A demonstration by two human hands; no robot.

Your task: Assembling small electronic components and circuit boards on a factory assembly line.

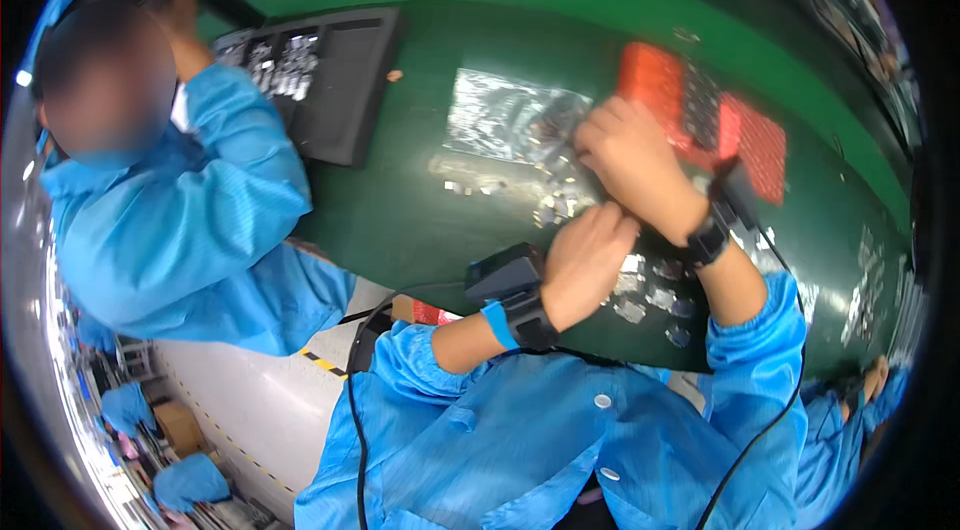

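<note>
Seemingly unfinished: small pieces (560,203) lie loose, nearside of the plastic sheet (495,115); off its near right corner, left hand (588,265) and right hand (637,162) bunch fingers, holding what, one cannot tell.

head view | words, labels, brands, numbers: none is showing readably | signs: black-and-yellow striped tape (323,363) is running across the pale floor (275,410), lower left, without readable lettering

On the green table (400,230) lie a black tray (345,90), shiny plastic (495,118), red packs (763,150) and small silvery pieces (630,309).
</note>
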